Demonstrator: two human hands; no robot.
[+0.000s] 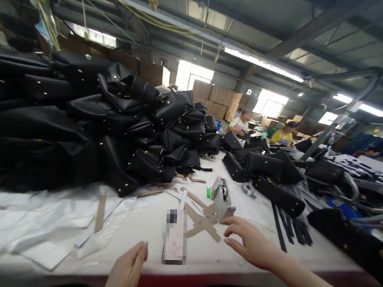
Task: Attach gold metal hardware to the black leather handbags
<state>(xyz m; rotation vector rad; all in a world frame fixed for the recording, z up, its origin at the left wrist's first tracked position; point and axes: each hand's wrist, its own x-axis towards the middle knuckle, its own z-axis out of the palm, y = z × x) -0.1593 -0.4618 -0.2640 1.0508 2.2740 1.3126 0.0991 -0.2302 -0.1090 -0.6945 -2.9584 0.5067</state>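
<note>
Hovering over the white counter [144, 227], our right hand [251, 242] is open with fingers spread, its fingertips just short of a grey device [222, 199] that lies among brown card strips [204, 225]. Our left hand [127, 270] is open at the near edge, holding nothing. A blurred oblong thing [175, 237] lies between our hands. Black bags [116, 128] are heaped behind, to the left.
</note>
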